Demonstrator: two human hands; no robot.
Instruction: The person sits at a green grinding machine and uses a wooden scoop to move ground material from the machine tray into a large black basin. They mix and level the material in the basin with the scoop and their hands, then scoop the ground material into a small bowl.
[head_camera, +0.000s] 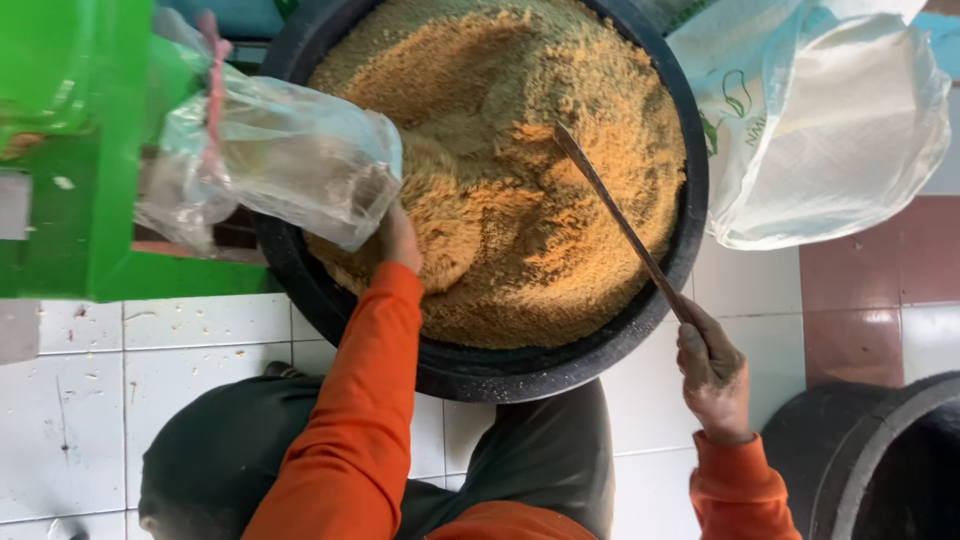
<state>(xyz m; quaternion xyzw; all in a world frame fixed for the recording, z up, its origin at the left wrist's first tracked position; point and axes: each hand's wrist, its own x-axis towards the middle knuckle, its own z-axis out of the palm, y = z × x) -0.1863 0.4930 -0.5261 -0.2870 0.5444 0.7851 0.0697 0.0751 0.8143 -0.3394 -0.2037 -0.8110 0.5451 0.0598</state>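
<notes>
Orange long sleeves, nearest the lens, lead out to both hands above dark trousers and a white tiled floor (200, 350).

Right hand (712, 368): closed in a fist around the end of a long thin wooden stick (620, 225), held outside the tub rim. The stick slants up and left, its flattened tip resting in the meal, an angle that suits stirring or scraping from a crouch.

Left hand (398, 238): reaches over the near rim into the tub, just beside the mouth of the bag; whether its fingers are spread or curled cannot be told, as the bag covers part of it.

Wide round black tub (480, 372): stands on the floor directly ahead, filled with coarse orange-brown granular meal (520, 160), heaped and furrowed.

Clear crumpled plastic bag (270, 160): hangs from the green metal machine (80, 150) at left, its open end over the tub so output falls in.

White woven sack (830, 130): right of the tub, touching its rim.

Second black tub (880, 450): lower right, apart.
</notes>
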